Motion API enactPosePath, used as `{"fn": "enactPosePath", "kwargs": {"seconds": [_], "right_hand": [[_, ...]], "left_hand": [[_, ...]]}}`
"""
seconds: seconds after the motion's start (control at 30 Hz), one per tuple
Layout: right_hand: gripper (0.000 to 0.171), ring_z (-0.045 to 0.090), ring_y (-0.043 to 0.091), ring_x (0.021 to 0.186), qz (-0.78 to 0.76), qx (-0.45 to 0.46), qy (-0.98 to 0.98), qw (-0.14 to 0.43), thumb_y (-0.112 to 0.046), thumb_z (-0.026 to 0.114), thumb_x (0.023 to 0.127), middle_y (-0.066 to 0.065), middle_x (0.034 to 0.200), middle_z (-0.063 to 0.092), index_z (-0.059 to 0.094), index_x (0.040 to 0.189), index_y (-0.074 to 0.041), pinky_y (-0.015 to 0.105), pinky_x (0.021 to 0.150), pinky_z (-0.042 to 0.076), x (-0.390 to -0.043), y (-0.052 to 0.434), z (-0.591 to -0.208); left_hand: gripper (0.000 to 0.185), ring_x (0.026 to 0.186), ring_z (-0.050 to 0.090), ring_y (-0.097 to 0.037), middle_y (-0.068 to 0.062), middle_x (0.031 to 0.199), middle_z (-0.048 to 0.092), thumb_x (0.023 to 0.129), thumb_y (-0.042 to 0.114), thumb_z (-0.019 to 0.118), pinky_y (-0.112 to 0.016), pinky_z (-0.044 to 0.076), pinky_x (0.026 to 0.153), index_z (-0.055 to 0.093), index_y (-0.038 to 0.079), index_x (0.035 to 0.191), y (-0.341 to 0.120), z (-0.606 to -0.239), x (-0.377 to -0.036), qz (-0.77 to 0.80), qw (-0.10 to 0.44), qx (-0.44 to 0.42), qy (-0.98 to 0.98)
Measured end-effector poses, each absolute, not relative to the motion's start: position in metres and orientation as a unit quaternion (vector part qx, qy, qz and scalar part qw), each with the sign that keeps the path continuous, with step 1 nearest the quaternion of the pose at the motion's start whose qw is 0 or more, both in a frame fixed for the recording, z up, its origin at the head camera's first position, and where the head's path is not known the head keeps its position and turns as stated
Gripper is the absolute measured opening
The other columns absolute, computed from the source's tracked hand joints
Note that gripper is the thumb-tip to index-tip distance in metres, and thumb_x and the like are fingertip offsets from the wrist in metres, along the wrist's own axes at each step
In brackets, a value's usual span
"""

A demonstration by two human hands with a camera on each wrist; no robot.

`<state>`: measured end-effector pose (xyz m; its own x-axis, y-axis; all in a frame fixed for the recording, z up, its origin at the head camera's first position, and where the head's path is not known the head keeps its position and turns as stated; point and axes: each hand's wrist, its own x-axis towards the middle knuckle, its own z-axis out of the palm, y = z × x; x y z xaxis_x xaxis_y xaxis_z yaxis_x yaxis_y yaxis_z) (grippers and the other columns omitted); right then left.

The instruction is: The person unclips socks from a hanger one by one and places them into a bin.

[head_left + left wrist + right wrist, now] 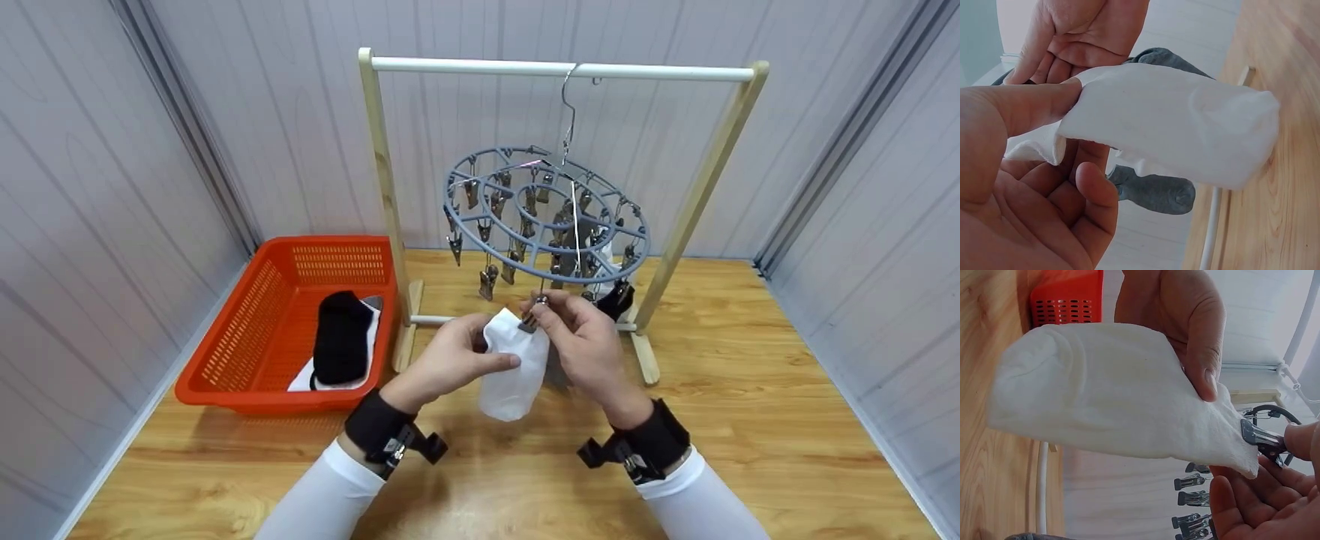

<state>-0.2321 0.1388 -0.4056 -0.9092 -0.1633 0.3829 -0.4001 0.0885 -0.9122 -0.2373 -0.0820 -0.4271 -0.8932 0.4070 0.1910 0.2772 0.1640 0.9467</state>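
Observation:
A white sock point(512, 371) hangs between my two hands, in front of a round grey clip hanger point(547, 217). My left hand point(495, 350) pinches the sock's open edge between thumb and fingers; the thumb point(1022, 107) lies on the sock point(1174, 124). My right hand point(541, 311) pinches a metal clip point(530, 320) that dangles from the hanger, right at the sock's top edge. In the right wrist view the clip point(1260, 437) touches a corner of the sock point(1106, 399). Whether its jaws bite the cloth is not visible.
The hanger hooks onto a white rod on a wooden rack point(382, 172) standing on a wooden table point(750, 420). An orange basket point(225, 337) at left holds a black sock point(341, 337) over a white one. A dark sock point(616, 298) and a grey sock point(1154, 191) hang from the hanger.

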Motion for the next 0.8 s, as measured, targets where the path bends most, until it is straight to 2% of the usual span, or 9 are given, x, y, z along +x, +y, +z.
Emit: {"fn": "enactPosePath", "kwargs": {"seconds": [0.2,0.27,0.8], "right_hand": [[0.022,0.077,0.023,0.109,0.639,0.179,-0.741,0.107,-0.011,0.073,0.109,0.009,0.118,0.083,0.077,0.128,0.000,0.031,0.093,0.062,-0.2313,0.1400,-0.4043],[0.023,0.078,0.023,0.108,0.638,0.178,-0.740,0.114,-0.011,0.075,0.108,0.010,0.117,0.083,0.079,0.127,0.000,0.031,0.092,0.062,-0.2313,0.1408,-0.4043],[0.026,0.077,0.024,0.120,0.652,0.185,-0.727,0.106,-0.017,0.079,0.106,0.006,0.118,0.084,0.082,0.129,-0.008,0.036,0.102,0.061,-0.2307,0.1469,-0.4049]], "left_hand": [[0.039,0.090,0.075,-0.017,-0.006,0.105,0.078,0.094,0.013,0.089,-0.032,0.062,0.079,0.072,-0.003,0.126,-0.0819,-0.4262,-0.2367,0.600,0.057,0.230,0.764],[0.039,0.090,0.075,-0.017,-0.007,0.105,0.078,0.094,0.013,0.089,-0.032,0.062,0.079,0.072,-0.003,0.126,-0.0821,-0.4263,-0.2368,0.598,0.057,0.231,0.765],[0.035,0.089,0.076,-0.017,-0.008,0.102,0.080,0.095,0.011,0.088,-0.032,0.062,0.079,0.074,-0.003,0.123,-0.0832,-0.4273,-0.2374,0.603,0.071,0.234,0.759]]}}
